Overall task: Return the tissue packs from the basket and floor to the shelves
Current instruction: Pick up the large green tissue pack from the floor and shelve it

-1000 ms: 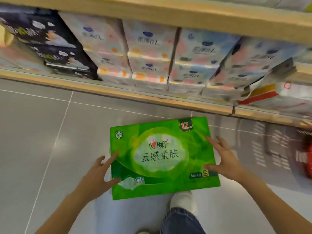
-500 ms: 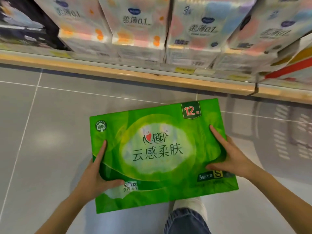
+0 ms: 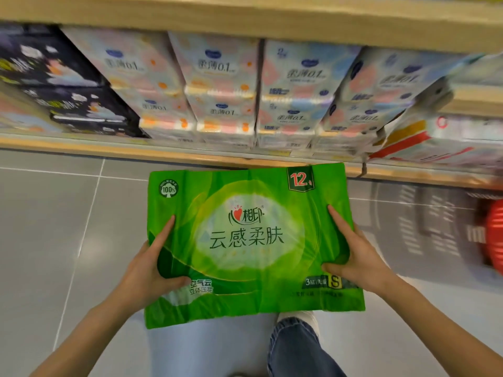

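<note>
A large green tissue pack, printed with "12" and Chinese lettering, is held flat between both hands above the grey floor. My left hand grips its left edge, thumb on top. My right hand clamps the right edge the same way. The pack's far edge lies close to the front lip of the bottom shelf. That shelf is filled with pastel tissue packs stacked in rows.
Dark tissue packs sit at the shelf's left end, and white packs with red and yellow stripes at the right. A red basket stands on the floor at the far right. My jeans leg and white shoe are below the pack.
Both hands closed onto the green pack and lifted it off the floor. The view tilted up, so the upper shelf board shows again.
</note>
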A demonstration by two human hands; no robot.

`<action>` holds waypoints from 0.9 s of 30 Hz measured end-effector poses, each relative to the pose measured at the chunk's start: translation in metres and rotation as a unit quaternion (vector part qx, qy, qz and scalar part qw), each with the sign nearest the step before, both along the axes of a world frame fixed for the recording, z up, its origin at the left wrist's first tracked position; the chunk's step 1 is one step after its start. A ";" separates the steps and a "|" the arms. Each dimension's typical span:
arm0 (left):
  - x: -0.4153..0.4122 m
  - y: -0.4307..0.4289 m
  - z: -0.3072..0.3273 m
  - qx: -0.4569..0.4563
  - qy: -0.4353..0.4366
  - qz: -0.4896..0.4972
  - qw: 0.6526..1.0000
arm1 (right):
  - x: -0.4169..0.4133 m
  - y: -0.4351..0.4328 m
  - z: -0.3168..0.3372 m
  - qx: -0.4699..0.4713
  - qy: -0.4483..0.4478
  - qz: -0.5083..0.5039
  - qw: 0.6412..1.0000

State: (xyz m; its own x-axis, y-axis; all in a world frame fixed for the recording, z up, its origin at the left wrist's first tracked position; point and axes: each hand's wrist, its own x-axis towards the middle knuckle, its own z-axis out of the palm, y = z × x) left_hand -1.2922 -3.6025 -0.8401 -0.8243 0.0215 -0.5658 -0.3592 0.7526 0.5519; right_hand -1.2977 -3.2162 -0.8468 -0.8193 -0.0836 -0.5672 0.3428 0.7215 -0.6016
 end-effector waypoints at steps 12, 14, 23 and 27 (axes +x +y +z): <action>-0.051 0.030 0.318 0.025 0.149 -0.094 0.984 | 0.012 0.017 0.323 0.036 0.118 -0.099 0.987; -0.050 0.033 0.371 0.042 0.154 -0.110 0.981 | 0.023 0.020 0.382 0.047 0.139 -0.114 0.983; -0.047 0.056 0.579 0.106 0.294 -0.212 0.926 | 0.096 0.028 0.596 0.089 0.273 -0.169 0.943; -0.042 0.077 0.642 0.112 0.339 -0.262 0.896 | 0.142 0.035 0.663 0.103 0.319 -0.216 0.917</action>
State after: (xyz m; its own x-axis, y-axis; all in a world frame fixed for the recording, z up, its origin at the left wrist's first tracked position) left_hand -1.3338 -3.5251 -0.1978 -0.8205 0.5567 0.1295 0.4870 0.5624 0.6682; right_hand -1.1553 -3.1813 -0.1841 -0.9212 0.3824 0.0713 0.2496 0.7217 -0.6456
